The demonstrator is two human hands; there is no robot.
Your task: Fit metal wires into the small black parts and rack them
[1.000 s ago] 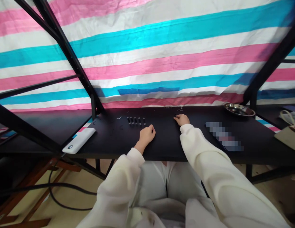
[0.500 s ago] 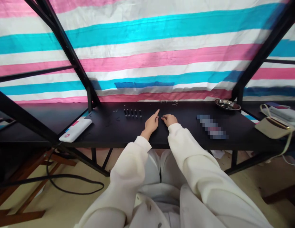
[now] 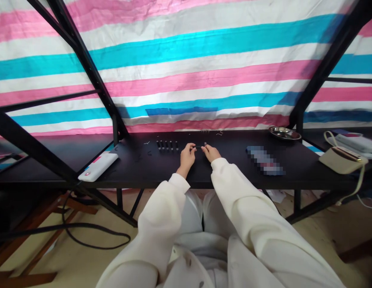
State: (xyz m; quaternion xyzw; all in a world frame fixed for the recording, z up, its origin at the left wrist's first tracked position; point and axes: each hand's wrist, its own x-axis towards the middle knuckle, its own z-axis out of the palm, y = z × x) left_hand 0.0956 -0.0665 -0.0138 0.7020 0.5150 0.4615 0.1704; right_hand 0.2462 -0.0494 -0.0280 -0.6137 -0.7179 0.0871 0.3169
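Observation:
My left hand (image 3: 187, 156) is closed in a pinch above the black table (image 3: 225, 172). My right hand (image 3: 211, 153) pinches from the other side. A short, thin black piece (image 3: 199, 147) spans the gap between the two sets of fingertips, and both hands grip it. Its exact kind is too small to make out. Just behind my right fingertips a small grey-tipped end (image 3: 205, 143) shows, mostly hidden. Left of my left hand, several small black cylinders (image 3: 167, 146) with pale lower ends stand in a row.
Tiny pale scraps (image 3: 219, 133) lie along the table's back. A white power-bank-like block (image 3: 99, 166) lies at left. To the right are a blurred blue packet (image 3: 265, 161), a shiny metal dish (image 3: 285, 133) and a beige pouch (image 3: 342, 161). Black frame posts (image 3: 295, 122) flank the table.
My left index finger was stretched out forward; now it is bent into a pinch. The black piece now spans both hands, where before only my right fingers held something dark. The view shifted slightly.

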